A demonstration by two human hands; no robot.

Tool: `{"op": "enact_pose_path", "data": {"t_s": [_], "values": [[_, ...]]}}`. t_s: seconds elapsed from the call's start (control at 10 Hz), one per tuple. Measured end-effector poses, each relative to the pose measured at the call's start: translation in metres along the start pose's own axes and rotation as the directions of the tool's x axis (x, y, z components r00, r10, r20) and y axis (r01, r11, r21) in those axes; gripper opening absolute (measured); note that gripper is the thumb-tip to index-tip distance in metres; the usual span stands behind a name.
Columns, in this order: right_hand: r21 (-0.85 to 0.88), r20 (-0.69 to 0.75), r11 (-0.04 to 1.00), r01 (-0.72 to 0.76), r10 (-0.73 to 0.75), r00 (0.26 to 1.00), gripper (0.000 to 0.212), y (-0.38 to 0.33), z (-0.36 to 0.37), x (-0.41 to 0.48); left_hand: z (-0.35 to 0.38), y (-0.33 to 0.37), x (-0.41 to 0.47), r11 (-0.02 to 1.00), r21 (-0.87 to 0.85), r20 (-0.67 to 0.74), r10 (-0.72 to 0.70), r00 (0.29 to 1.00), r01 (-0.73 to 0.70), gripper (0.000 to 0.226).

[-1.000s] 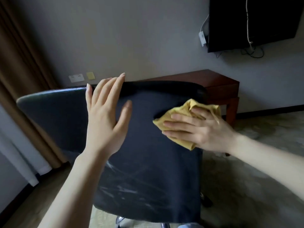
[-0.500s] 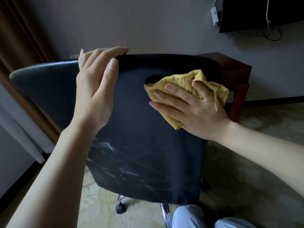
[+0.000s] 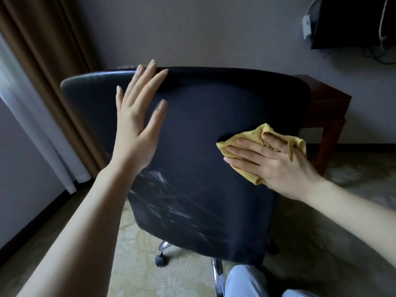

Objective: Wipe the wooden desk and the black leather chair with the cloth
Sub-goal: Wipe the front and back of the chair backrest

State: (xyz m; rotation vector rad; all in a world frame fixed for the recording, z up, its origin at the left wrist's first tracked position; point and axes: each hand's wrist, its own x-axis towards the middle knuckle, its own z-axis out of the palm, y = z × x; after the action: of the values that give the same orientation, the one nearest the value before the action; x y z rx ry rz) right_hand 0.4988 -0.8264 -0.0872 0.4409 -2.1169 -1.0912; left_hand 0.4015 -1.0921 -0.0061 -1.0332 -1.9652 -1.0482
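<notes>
The black leather chair (image 3: 203,129) fills the middle of the view, its backrest turned toward me, with pale scuff streaks low on the back. My left hand (image 3: 139,123) lies flat with straight, spread fingers on the upper left of the backrest, fingertips at the top edge. My right hand (image 3: 272,159) presses the crumpled yellow cloth (image 3: 246,144) flat against the right side of the backrest. The wooden desk (image 3: 325,103) stands behind the chair at the right, mostly hidden by it.
Brown and white curtains (image 3: 42,82) hang at the left. A dark wall screen (image 3: 353,20) with cables is at the top right. The chair's chrome base and caster (image 3: 162,254) rest on patterned carpet. My knees in pale trousers (image 3: 246,281) show at the bottom.
My right hand has slid the cloth down from the top right edge to the middle right of the backrest. My left hand's fingers have straightened and spread on the upper backrest.
</notes>
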Motion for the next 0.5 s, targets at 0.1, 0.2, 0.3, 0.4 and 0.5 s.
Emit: {"op": "enact_pose_path", "data": {"t_s": [0.1, 0.2, 0.3, 0.4, 0.5], "values": [[0.044, -0.126, 0.994, -0.102, 0.107, 0.986, 0.055, 0.006, -0.013, 0.027, -0.013, -0.029, -0.016, 0.980, -0.024, -0.086, -0.199, 0.976, 0.197, 0.049], [0.137, -0.228, 0.979, -0.149, 0.177, 0.957, 0.056, 0.012, -0.026, 0.064, -0.030, -0.056, -0.030, 0.912, -0.180, -0.158, -0.396, 0.905, 0.368, 0.053], [0.110, -0.327, 0.978, -0.176, 0.203, 0.923, 0.051, 0.014, -0.038, 0.110, -0.039, -0.075, -0.044, 0.857, -0.228, -0.182, -0.503, 0.845, 0.462, 0.054], [0.032, -0.374, 0.991, -0.129, 0.131, 0.918, 0.048, -0.001, -0.037, 0.155, -0.039, -0.089, -0.049, 0.828, -0.226, -0.152, -0.550, 0.821, 0.513, 0.052], [0.543, -0.233, 0.838, 0.050, 0.093, 0.968, 0.047, -0.027, -0.028, 0.171, -0.036, -0.096, -0.044, 0.804, -0.232, -0.130, -0.583, 0.802, 0.547, 0.054]]}}
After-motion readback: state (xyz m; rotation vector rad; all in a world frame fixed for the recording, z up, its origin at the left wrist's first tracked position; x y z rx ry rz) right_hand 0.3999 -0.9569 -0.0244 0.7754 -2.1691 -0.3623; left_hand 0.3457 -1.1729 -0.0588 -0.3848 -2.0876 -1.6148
